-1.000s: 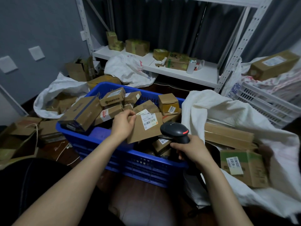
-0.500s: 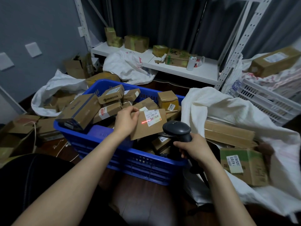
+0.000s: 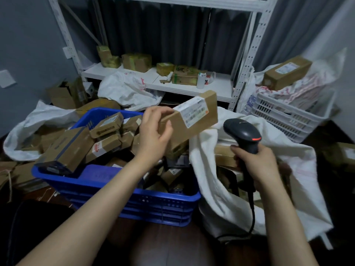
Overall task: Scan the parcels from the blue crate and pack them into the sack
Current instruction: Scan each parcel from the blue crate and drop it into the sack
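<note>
My left hand (image 3: 153, 131) grips a flat brown parcel (image 3: 194, 125) with a white label, held in the air above the right end of the blue crate (image 3: 115, 177) and tilted up to the right. Several brown parcels fill the crate. In my right hand (image 3: 253, 166) I hold a black barcode scanner (image 3: 244, 133) by its handle, its head just right of the parcel and a red light on it. The white sack (image 3: 221, 189) lies open to the right of the crate, with boxes partly visible inside behind my right hand.
A white shelf rack (image 3: 153, 81) with boxes and a mug stands behind. A white plastic crate (image 3: 288, 116) with a long box on top sits at the right. Another white sack (image 3: 25, 127) of boxes lies at the left, with loose cardboard on the floor.
My left hand lifted the parcel out of the crate and carried it up and right toward the sack. The red scan line on its label is gone. The scanner rose and moved right.
</note>
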